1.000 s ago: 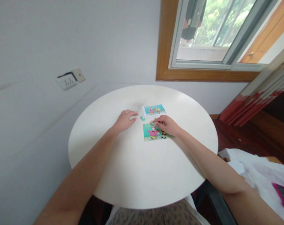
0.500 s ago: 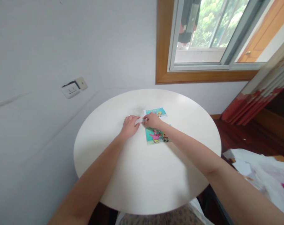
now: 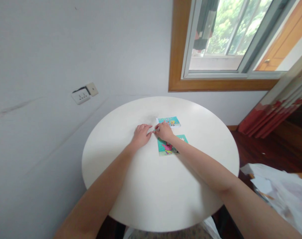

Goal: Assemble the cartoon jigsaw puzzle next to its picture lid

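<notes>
A flat box (image 3: pixel 175 121), a cartoon on its top, lies on the round white table (image 3: pixel 153 189), its inside hidden and its print too small to read. Nearer the person, a teal picture puzzle (image 3: pixel 162 151) lies partly beneath the right forearm. The right hand (image 3: pixel 165 132) bends over a small teal piece (image 3: pixel 154 130), gripped or not I cannot tell; the left hand (image 3: pixel 141 136) rests just beside, thumb and fingers apart.

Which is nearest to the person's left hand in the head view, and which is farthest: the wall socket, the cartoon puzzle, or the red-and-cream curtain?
From the left hand, nearest first:
1. Cartoon puzzle: just to its right, on the table.
2. Wall socket: on the wall, off to the left.
3. Curtain: far right, beyond the table.
</notes>
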Demonstrator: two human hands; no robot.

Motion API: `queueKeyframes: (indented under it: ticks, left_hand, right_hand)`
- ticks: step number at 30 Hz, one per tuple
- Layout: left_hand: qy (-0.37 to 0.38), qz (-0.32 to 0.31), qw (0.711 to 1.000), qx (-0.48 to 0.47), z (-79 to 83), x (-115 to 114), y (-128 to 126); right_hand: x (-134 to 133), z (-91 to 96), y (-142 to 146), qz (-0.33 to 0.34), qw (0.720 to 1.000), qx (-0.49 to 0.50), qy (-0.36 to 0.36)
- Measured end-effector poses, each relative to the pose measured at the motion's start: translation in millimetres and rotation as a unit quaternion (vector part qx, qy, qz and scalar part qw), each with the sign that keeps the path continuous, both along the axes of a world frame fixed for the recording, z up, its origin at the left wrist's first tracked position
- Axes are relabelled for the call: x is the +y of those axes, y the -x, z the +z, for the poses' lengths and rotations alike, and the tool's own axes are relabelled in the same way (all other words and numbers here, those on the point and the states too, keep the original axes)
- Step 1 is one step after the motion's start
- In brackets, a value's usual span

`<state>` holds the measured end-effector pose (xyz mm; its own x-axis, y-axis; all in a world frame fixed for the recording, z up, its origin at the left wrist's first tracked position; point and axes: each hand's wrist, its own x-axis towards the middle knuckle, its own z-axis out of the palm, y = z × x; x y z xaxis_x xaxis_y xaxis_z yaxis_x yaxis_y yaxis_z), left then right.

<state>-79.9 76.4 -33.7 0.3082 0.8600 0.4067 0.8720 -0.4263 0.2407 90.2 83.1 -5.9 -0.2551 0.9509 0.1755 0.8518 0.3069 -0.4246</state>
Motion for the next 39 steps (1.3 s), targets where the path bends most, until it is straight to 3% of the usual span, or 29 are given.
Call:
queueKeyframes:
  ticks: [19, 24, 28, 34, 36, 39]
  left_hand:
    - [0.002, -0.032, 0.999, -0.035, 5.9, -2.4, -0.7]
    - [0.028, -0.034, 0.996, -0.073, 14.7, -1.1, -2.5]
    - [0.036, -0.044, 0.989, -0.138, 24.8, -3.0, -6.3]
    - [0.01, -0.122, 0.983, -0.135, 39.2, -23.9, -24.8]
    - [0.008, -0.154, 0.981, -0.118, 44.3, -35.9, -35.4]
    - [0.026, -0.213, 0.973, -0.085, 49.6, -54.0, -52.5]
  right_hand:
    - [1.7, 0.1, -0.7, 0.003, 0.996, 0.075, 0.046]
    - [5.9, 0.0, -0.3, 0.009, 0.986, 0.153, 0.072]
    - [9.1, 10.6, -9.3, 0.036, 0.945, 0.309, 0.105]
    - [-12.1, 42.4, -62.7, 0.066, 0.838, 0.497, 0.216]
    - [-23.1, 49.6, -85.3, 0.074, 0.823, 0.513, 0.232]
    - [-36.9, 50.7, -113.9, 0.068, 0.827, 0.512, 0.222]
